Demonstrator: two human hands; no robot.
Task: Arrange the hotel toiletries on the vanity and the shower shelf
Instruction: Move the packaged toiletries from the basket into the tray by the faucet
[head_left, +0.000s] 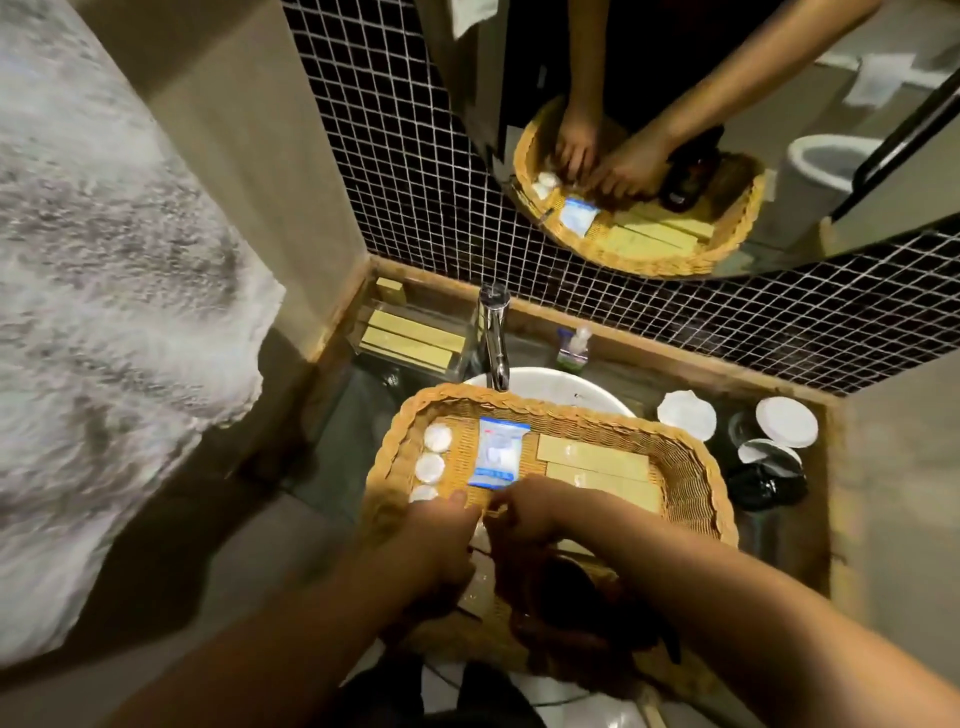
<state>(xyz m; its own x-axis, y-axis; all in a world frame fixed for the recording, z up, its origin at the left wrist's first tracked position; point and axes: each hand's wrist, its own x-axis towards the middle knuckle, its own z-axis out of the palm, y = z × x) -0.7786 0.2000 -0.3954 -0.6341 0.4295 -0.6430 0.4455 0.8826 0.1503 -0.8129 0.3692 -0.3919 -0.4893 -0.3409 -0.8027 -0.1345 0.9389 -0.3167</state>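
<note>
At the far left hangs a white towel, strongly blurred. Next to it, in the back left corner of the tabletop, one small beige box stands alone, and just in front of it a clear box contains two long yellow-beige packs, lying side by side. To the right of it the chrome tap rises over the white basin, and a small bottle with a blue label stands behind the basin.

The wicker basket rests across the basin. In its left end three round white packs lie in a column. Beside them lies a blue and white sachet, flat on the basket floor. Further right two long beige boxes lie parallel, touching each other. In the near part of the basket there is something dark, perhaps a bottle, but an arm covers most of it.

The left hand and the right hand meet at the near side of the basket, just below the sachet. The fingers of both are curled inward, but I cannot tell whether they grip anything, because the spot between them is blurred.

To the right of the basket two white round lids and a black crumpled bag are on the tabletop. Above, the mirror reflects the basket and the hands.
</note>
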